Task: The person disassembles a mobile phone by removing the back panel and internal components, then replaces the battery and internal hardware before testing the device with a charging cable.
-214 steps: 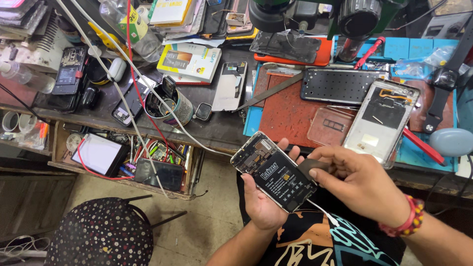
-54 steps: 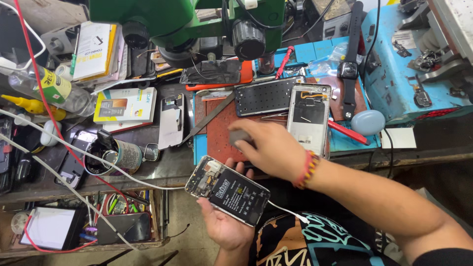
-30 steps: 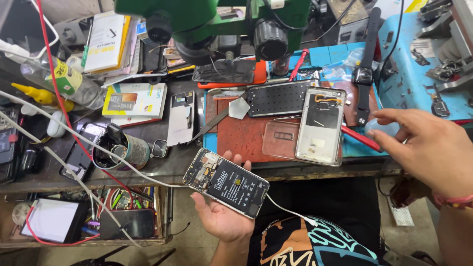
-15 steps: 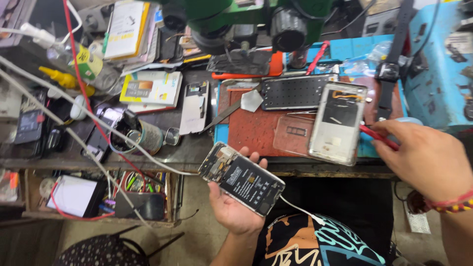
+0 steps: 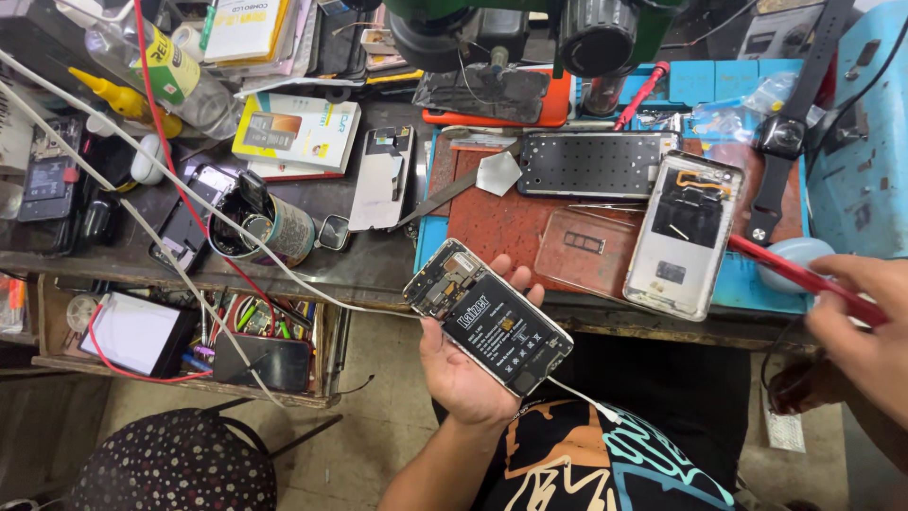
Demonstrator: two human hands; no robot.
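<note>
My left hand [image 5: 463,374] holds an opened phone [image 5: 488,317] flat on its palm, back cover off, with the black battery and circuit board showing. A white cable [image 5: 577,396] runs from the phone's lower end toward my shirt. My right hand [image 5: 865,326] is at the right edge, fingers closed on the handle of a long red tool [image 5: 790,273] that points left toward a white phone back cover [image 5: 683,234] lying on the bench.
A red work mat [image 5: 501,222] holds a clear case [image 5: 584,254] and a black phone frame [image 5: 591,163]. A green microscope [image 5: 530,28] hangs above. A can of tools [image 5: 274,230], boxes, bottles and cables crowd the left. An open drawer [image 5: 180,336] and a spotted stool [image 5: 175,464] sit below.
My right hand left the red mat, swung out to the right side and closed on the red tool. My left hand kept holding the opened phone.
</note>
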